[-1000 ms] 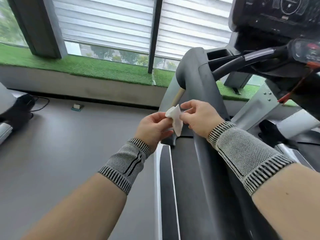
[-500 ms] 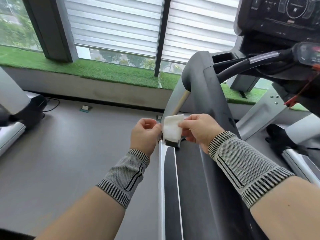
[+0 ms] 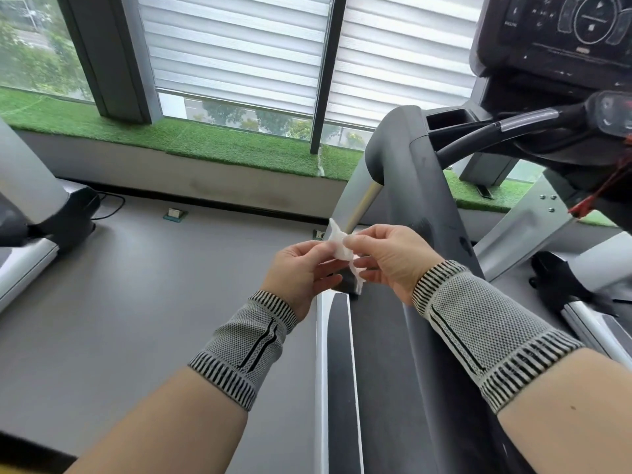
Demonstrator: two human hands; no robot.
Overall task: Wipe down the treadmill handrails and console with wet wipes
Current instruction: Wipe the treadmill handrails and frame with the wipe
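Gym floor; one wet wipe (image 3: 338, 246) pinched between left hand (image 3: 304, 268) and right hand (image 3: 393, 258).

Just one wide-angle head cam here, looking forward and down from the person's head. It's close over the hands (image 3: 345, 265), with the treadmill console (image 3: 561, 35) up top right.

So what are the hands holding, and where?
A small white wet wipe: left hand pinches its left edge, right hand its right edge.

The wet wipe (image 3: 338, 246) is between the left hand (image 3: 302, 270) and the right hand (image 3: 390, 256), before the handrail (image 3: 410, 186). The console (image 3: 561, 32) stands far right, above it.
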